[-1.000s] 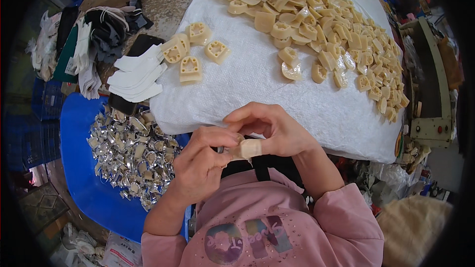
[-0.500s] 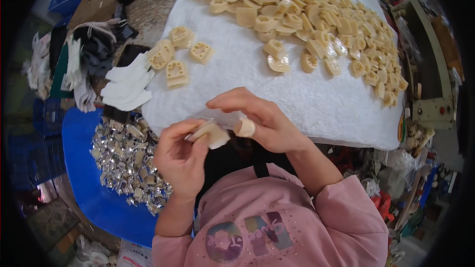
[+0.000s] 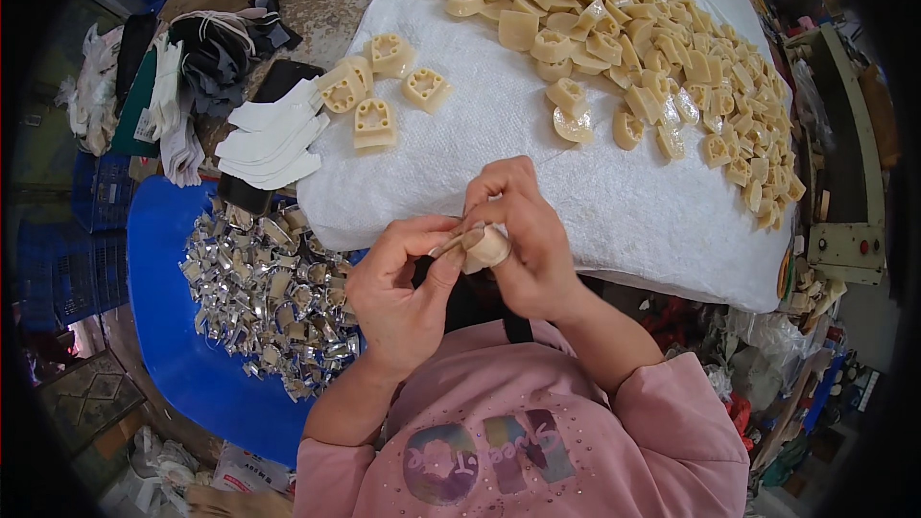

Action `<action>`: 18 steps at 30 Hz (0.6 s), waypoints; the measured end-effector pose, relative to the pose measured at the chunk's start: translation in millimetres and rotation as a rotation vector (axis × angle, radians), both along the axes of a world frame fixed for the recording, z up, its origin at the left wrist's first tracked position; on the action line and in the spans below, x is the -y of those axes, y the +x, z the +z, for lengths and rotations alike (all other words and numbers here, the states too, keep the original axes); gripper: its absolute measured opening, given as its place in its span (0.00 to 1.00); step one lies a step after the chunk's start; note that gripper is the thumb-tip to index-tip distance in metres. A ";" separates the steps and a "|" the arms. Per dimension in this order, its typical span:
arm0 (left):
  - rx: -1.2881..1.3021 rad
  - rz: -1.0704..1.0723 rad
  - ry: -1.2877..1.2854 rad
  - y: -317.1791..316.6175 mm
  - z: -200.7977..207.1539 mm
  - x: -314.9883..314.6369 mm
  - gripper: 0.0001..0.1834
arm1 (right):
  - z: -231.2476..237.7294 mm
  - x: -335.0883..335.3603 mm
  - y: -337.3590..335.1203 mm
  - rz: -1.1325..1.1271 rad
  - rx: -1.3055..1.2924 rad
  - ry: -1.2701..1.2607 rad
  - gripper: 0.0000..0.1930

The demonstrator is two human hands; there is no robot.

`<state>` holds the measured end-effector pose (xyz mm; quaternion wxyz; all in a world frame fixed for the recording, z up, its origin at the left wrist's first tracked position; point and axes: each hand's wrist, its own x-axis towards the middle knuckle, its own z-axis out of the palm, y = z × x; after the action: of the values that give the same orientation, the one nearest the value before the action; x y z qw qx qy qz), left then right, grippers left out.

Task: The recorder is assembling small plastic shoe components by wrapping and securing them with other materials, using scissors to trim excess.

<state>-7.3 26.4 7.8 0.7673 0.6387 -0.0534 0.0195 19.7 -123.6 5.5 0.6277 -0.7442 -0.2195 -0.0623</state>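
Observation:
In front of my chest, near the front edge of the white-covered table [image 3: 537, 173], my left hand [image 3: 398, 283] pinches a small pale cream piece [image 3: 459, 247] between thumb and fingers. It is mostly hidden, so its kind cannot be told. My right hand [image 3: 528, 249] is closed against the same piece, fingertips meeting those of the left. A beige wrap [image 3: 487, 247] covers the right thumb. Beyond my hands lie several beige moulded blocks [image 3: 375, 125], horseshoe-shaped with small holes.
A large heap of beige moulded pieces [image 3: 662, 58] covers the table's far right. White curved sheets [image 3: 271, 139] overlap at its left edge. Below them stands a blue tub [image 3: 163, 326] of shiny silver-and-beige pieces [image 3: 273, 297]. Dark and white gloves [image 3: 206, 58] lie farther left.
My hands have come together; the right fingers, spread apart before, now close on the piece in my left hand. The view has shifted slightly, moving the table contents rightward.

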 end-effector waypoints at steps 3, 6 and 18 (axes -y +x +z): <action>0.184 0.039 0.094 5.1 -3.9 -1.1 0.06 | 1.4 -1.0 -3.1 -0.124 0.201 -0.158 0.05; 0.297 0.078 0.350 11.3 1.3 -10.2 0.04 | -0.8 11.1 -1.1 0.224 -0.214 0.310 0.09; 0.140 -0.141 0.143 5.6 0.2 -14.4 0.35 | 12.8 19.8 4.7 0.118 -0.060 0.136 0.27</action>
<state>-1.7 40.9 8.0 0.7138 0.6834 -0.1530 0.0060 24.3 -143.4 18.2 0.6859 -0.6870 -0.2392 -0.0175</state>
